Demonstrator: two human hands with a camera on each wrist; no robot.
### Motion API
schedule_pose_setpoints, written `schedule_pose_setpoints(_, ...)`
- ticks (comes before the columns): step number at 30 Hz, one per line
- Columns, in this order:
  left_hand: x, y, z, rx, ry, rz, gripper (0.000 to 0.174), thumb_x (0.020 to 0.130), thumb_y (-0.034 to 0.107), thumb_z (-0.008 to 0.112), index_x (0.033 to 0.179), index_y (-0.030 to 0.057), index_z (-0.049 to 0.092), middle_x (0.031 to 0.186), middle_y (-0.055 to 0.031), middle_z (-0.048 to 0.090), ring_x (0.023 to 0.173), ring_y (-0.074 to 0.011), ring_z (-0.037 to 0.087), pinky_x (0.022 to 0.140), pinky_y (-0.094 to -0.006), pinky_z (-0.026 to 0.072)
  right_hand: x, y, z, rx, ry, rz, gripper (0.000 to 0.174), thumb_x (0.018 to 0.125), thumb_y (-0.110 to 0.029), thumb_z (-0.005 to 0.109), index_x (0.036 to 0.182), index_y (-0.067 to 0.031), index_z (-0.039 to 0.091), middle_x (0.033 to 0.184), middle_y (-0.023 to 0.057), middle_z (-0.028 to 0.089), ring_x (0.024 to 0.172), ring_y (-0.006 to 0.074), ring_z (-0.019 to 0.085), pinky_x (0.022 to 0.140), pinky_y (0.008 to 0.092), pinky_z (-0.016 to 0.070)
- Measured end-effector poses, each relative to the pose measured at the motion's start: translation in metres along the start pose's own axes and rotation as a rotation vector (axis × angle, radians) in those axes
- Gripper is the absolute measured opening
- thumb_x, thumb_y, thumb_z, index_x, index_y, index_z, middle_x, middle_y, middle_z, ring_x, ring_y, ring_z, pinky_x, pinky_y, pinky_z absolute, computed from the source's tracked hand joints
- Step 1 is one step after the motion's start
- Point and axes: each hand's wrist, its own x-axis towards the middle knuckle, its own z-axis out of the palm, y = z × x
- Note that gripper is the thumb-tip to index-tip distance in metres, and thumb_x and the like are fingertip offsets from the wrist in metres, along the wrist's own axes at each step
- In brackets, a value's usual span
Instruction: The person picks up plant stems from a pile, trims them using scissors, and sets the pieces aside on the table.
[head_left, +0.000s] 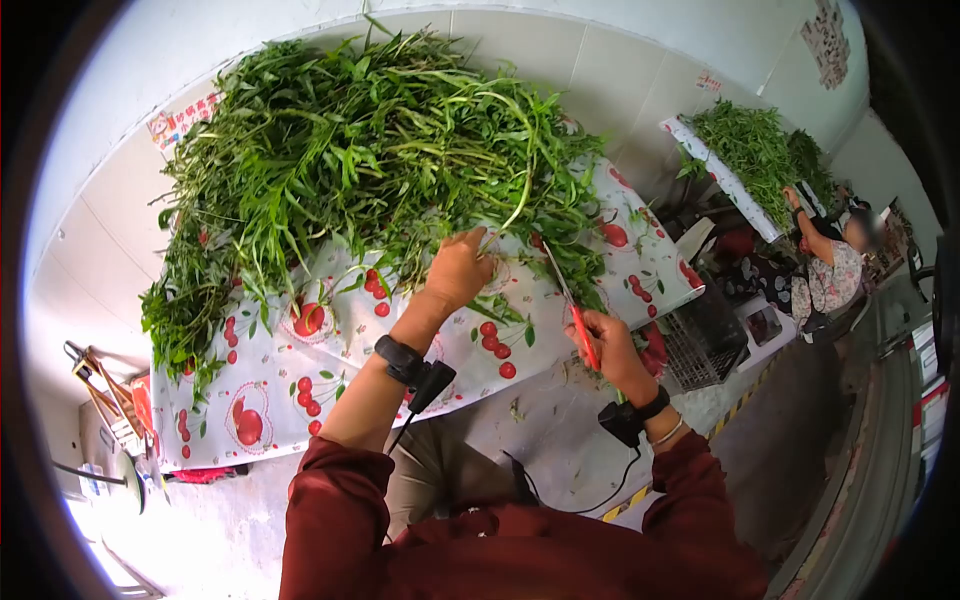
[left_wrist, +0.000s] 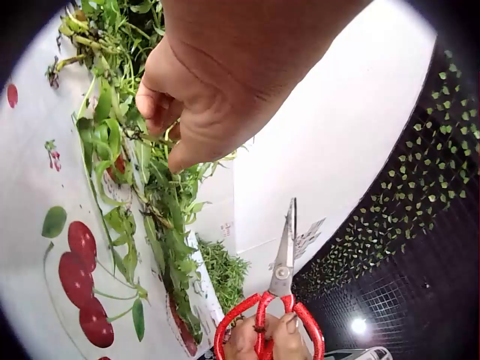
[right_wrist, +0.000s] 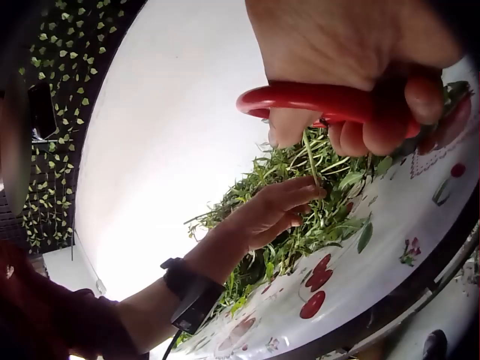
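Observation:
My left hand [head_left: 462, 268] is at the front edge of a big heap of leafy green stems [head_left: 330, 150], over a table. Its thumb and fingertips pinch a pale stem [head_left: 518, 205] that arches down from the heap. To its right, my right hand [head_left: 612, 345] holds red-handled scissors [left_wrist: 282, 274], its fingers through the loops. In the left wrist view the scissors' blades lie nearly together and point upward. From the right wrist view the blades are hidden, while my left hand [right_wrist: 262, 214] shows against the greens.
A white cloth with cherry prints [head_left: 420, 345] covers the table. Below its right end stands a dark plastic crate [head_left: 700, 345]. Farther right, a seated person [head_left: 835, 265] reaches toward a second heap of greens [head_left: 745, 150]. A tiled wall [head_left: 520, 45] stands behind the table.

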Motion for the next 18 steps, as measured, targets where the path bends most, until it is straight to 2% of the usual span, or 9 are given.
schedule_pose_setpoints(5, 0.01, 0.003, 0.013, -0.073, -0.057, -0.087, 0.031, 0.077, 0.015, 0.061, 0.105, 0.0021, 0.06, 0.092, -0.021, 0.063, 0.09, -0.0384, 0.058, 0.083, -0.0428, 0.0452, -0.004, 0.002, -0.015, 0.083, 0.014, 0.082, 0.023, 0.087, -0.023, 0.063, 0.074, -0.0054, 0.055, 0.06, -0.0047, 0.048, 0.053, 0.0033, 0.04, 0.048, 0.0212, 0.0329)
schedule_pose_setpoints(6, 0.013, 0.007, 0.009, -0.064, -0.045, -0.069, 0.025, 0.08, 0.015, 0.06, 0.1, 0.001, 0.063, 0.081, -0.0199, 0.064, 0.068, -0.0332, 0.063, 0.067, -0.0391, 0.0509, -0.001, 0.008, -0.02, 0.087, -0.007, 0.053, 0.021, 0.088, -0.023, 0.062, 0.077, -0.0054, 0.055, 0.062, -0.0044, 0.048, 0.055, 0.0034, 0.041, 0.049, 0.0208, 0.0341)
schedule_pose_setpoints(7, 0.013, 0.011, 0.005, -0.062, -0.05, -0.066, 0.025, 0.08, 0.015, 0.06, 0.1, 0.001, 0.063, 0.081, -0.0199, 0.064, 0.068, -0.0332, 0.063, 0.067, -0.0391, 0.0509, 0.001, 0.013, -0.023, 0.092, -0.032, 0.024, 0.019, 0.088, -0.022, 0.061, 0.08, -0.0054, 0.055, 0.063, -0.0041, 0.049, 0.057, 0.0034, 0.041, 0.051, 0.0205, 0.0354)
schedule_pose_setpoints(9, 0.014, 0.018, -0.007, -0.322, -0.064, -0.293, 0.021, 0.082, 0.012, 0.058, 0.1, 0.0013, 0.063, 0.074, -0.0149, 0.065, 0.06, -0.0228, 0.062, 0.061, -0.0355, 0.0511, 0.007, 0.013, -0.029, 0.091, -0.065, -0.034, 0.019, 0.089, -0.022, 0.06, 0.083, -0.005, 0.055, 0.065, -0.0032, 0.049, 0.059, 0.0044, 0.042, 0.053, 0.0208, 0.0369)
schedule_pose_setpoints(10, 0.016, 0.013, -0.007, -0.295, 0.064, -0.17, 0.017, 0.084, 0.01, 0.056, 0.096, 0.0017, 0.065, 0.072, -0.0113, 0.064, 0.062, -0.0149, 0.062, 0.061, -0.0312, 0.0501, 0.012, 0.01, -0.031, 0.085, -0.1, -0.092, 0.019, 0.089, -0.022, 0.059, 0.086, -0.0045, 0.054, 0.066, -0.0023, 0.049, 0.061, 0.0054, 0.043, 0.056, 0.0212, 0.0384)
schedule_pose_setpoints(13, 0.018, 0.024, -0.035, -0.168, 0.207, -0.096, 0.016, 0.084, 0.011, 0.058, 0.094, 0.003, 0.066, 0.071, -0.0097, 0.065, 0.063, -0.0144, 0.062, 0.062, -0.0285, 0.0485, 0.025, 0.002, -0.036, -0.136, -0.085, -0.116, 0.02, 0.09, -0.023, 0.058, 0.092, -0.0039, 0.051, 0.07, -0.0006, 0.048, 0.063, 0.0083, 0.045, 0.059, 0.0227, 0.0402)
schedule_pose_setpoints(14, 0.019, 0.02, -0.04, -0.209, 0.244, -0.089, 0.016, 0.084, 0.013, 0.059, 0.095, 0.0042, 0.067, 0.071, -0.0091, 0.064, 0.062, -0.0142, 0.06, 0.062, -0.0269, 0.0469, 0.028, 0.0, -0.035, -0.058, -0.122, -0.15, 0.024, 0.09, -0.026, 0.057, 0.096, -0.0036, 0.05, 0.071, 0.0009, 0.05, 0.064, 0.0115, 0.047, 0.061, 0.0243, 0.0422)
schedule_pose_setpoints(15, 0.016, 0.033, -0.057, -0.215, 0.213, -0.156, 0.016, 0.083, 0.015, 0.058, 0.091, 0.0058, 0.068, 0.077, -0.0143, 0.064, 0.068, -0.0294, 0.062, 0.063, -0.035, 0.0481, 0.031, -0.002, -0.033, -0.055, -0.125, -0.153, 0.024, 0.09, -0.026, 0.057, 0.096, -0.0036, 0.05, 0.071, 0.0009, 0.05, 0.064, 0.0115, 0.047, 0.061, 0.0243, 0.0422)
schedule_pose_setpoints(18, 0.006, 0.034, -0.081, -0.109, 0.273, -0.123, 0.014, 0.082, 0.013, 0.058, 0.089, 0.0046, 0.067, 0.077, -0.0136, 0.064, 0.069, -0.0284, 0.061, 0.065, -0.0342, 0.0473, 0.037, -0.008, -0.026, -0.189, -0.075, -0.35, 0.032, 0.09, -0.035, 0.055, 0.099, -0.004, 0.049, 0.072, -0.0002, 0.049, 0.062, 0.0093, 0.046, 0.057, 0.0228, 0.0403)
